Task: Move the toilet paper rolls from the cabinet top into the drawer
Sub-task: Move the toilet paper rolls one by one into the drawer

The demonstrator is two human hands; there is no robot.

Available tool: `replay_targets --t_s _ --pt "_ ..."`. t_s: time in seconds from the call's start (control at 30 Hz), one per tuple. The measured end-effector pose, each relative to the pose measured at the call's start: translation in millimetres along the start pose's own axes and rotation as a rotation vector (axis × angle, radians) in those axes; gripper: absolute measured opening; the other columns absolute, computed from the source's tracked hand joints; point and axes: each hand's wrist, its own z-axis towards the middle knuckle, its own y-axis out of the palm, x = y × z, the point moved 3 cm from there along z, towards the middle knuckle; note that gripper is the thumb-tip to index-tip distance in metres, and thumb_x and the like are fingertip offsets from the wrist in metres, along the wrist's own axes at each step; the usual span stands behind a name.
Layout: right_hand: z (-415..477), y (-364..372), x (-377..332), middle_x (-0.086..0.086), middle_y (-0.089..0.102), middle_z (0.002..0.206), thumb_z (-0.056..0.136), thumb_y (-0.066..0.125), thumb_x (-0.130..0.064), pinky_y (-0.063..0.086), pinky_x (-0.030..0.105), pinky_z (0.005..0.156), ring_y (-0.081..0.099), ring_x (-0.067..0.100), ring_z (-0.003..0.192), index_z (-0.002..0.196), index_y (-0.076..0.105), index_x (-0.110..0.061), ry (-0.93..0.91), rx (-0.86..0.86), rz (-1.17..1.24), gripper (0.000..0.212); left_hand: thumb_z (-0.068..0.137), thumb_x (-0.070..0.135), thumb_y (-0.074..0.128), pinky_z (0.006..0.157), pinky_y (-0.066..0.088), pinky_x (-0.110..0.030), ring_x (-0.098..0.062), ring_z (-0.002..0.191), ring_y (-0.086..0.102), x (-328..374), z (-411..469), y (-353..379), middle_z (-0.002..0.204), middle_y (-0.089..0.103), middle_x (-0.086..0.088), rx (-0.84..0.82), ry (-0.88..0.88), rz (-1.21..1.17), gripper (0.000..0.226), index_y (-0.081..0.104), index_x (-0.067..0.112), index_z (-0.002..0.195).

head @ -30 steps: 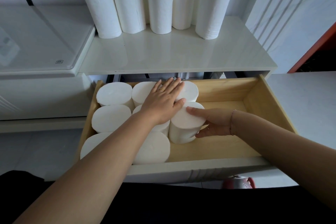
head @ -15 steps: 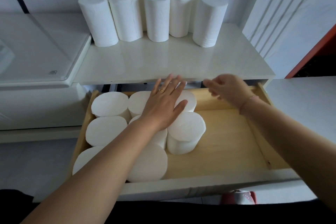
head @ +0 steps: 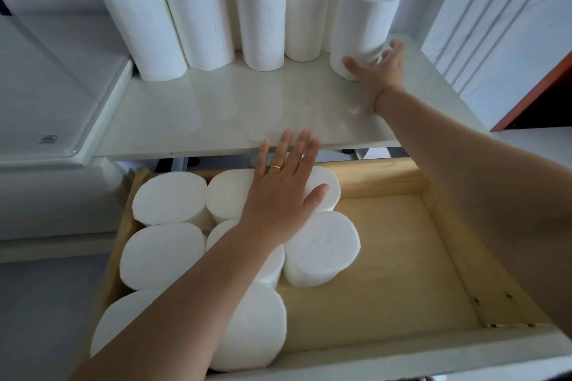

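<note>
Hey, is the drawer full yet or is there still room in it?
Still room. The drawer holds upright rolls only in its left part; bare wood shows across the right.

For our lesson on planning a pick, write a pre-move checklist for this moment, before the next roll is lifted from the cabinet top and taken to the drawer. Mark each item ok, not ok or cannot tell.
1. Right hand at the base of the rightmost roll: ok.
2. Fingers closed firmly round that roll: not ok; they are spread, only partly around it.
3. Drawer open: ok.
4. Free floor in the drawer's right half for another roll: ok.
5. Left hand resting flat on the stored rolls, clear of that free space: ok.
6. Rightmost roll free of the neighbour roll on its left: cannot tell.
</note>
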Motion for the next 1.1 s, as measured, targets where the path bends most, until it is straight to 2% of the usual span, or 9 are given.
replay_targets --t_s 0.1,0.27,0.4,0.53,0.7,0.8,0.87,0.97,1.1 --pt "10.4 13.0 -7.6 0.005 0.037 0.143 0.069 0.08 -0.041 0.034 0.025 0.104 0.042 0.02 0.128 0.143 0.023 -0.011 -0.038 0.066 0.083 0.098 0.092 0.052 0.013 0.115 -0.013 -0.043 -0.021 0.145 -0.009 -1.3 0.5 -0.1 0.159 -0.002 0.002 -0.003 -0.001 -0.003 0.067 0.001 0.021 0.15" --pt "15.2 18.1 -21.4 -0.003 0.049 0.119 0.059 0.077 -0.038 0.047 0.032 0.093 0.052 0.017 0.104 0.129 0.035 -0.016 -0.076 0.211 0.176 0.085 0.091 0.052 0.012 0.115 -0.013 -0.043 -0.02 0.145 -0.011 -0.5 -0.2 -1.5 0.159 -0.004 0.003 -0.013 0.005 -0.01 0.067 0.002 0.021 0.15" --pt "12.5 12.3 -25.0 -0.004 0.054 0.112 0.057 0.076 -0.035 0.051 0.033 0.087 0.056 0.017 0.098 0.122 0.04 -0.017 -0.063 0.205 0.15 0.077 0.092 0.052 0.013 0.114 -0.015 -0.043 -0.019 0.144 -0.014 -0.4 0.0 -1.1 0.159 -0.007 0.003 -0.023 0.003 -0.009 0.067 -0.002 0.022 0.15" --pt "-2.9 0.8 -21.3 -0.007 0.053 0.11 0.057 0.077 -0.033 0.045 0.022 0.077 0.054 0.012 0.096 0.121 0.041 -0.019 -0.08 0.161 0.171 0.075 0.091 0.052 0.014 0.114 -0.015 -0.042 -0.02 0.145 -0.012 0.1 -0.1 -1.1 0.159 -0.005 0.003 -0.015 0.001 -0.006 0.067 0.0 0.022 0.15" --pt "-30.2 -15.9 -16.8 -0.004 0.052 0.114 0.061 0.078 -0.031 0.047 0.026 0.083 0.054 0.014 0.101 0.121 0.041 -0.018 -0.107 0.107 0.152 0.072 0.094 0.049 0.024 0.115 -0.012 -0.043 -0.021 0.146 -0.005 0.4 -1.7 1.0 0.159 0.001 0.002 0.019 0.01 0.008 0.066 0.005 0.02 0.15" --pt "-47.6 -25.5 -14.4 -0.003 0.054 0.117 0.063 0.079 -0.03 0.044 0.02 0.076 0.054 0.014 0.102 0.124 0.04 -0.017 -0.116 0.071 0.154 0.074 0.094 0.047 0.028 0.115 -0.011 -0.043 -0.023 0.146 -0.001 0.5 -2.0 1.4 0.158 0.005 0.0 0.021 0.011 0.017 0.066 0.009 0.019 0.15" --pt "-59.0 -31.1 -12.5 -0.005 0.053 0.115 0.064 0.08 -0.03 0.042 0.017 0.073 0.054 0.013 0.101 0.126 0.04 -0.018 -0.119 0.049 0.163 0.075 0.094 0.047 0.025 0.113 -0.016 -0.041 -0.022 0.146 -0.005 -0.7 -1.4 2.6 0.159 0.0 0.001 0.0 0.01 0.033 0.066 0.003 0.02 0.15" --pt "-76.2 -41.9 -8.8 -0.004 0.052 0.117 0.064 0.081 -0.028 0.044 0.026 0.082 0.052 0.014 0.104 0.126 0.039 -0.019 -0.124 0.023 0.154 0.076 0.094 0.046 0.021 0.11 -0.022 -0.038 -0.02 0.145 -0.013 -1.5 -2.4 3.0 0.159 -0.008 0.001 -0.025 0.014 0.053 0.065 -0.005 0.022 0.149" --pt "-96.2 -57.8 -3.5 0.0 0.053 0.124 0.064 0.085 -0.02 0.048 0.036 0.093 0.053 0.017 0.111 0.129 0.039 -0.018 -0.109 -0.066 0.172 0.079 0.093 0.047 0.013 0.109 -0.024 -0.039 -0.019 0.143 -0.021 -0.6 -6.1 3.6 0.157 -0.017 0.001 -0.07 0.024 0.073 0.063 -0.004 0.024 0.15"
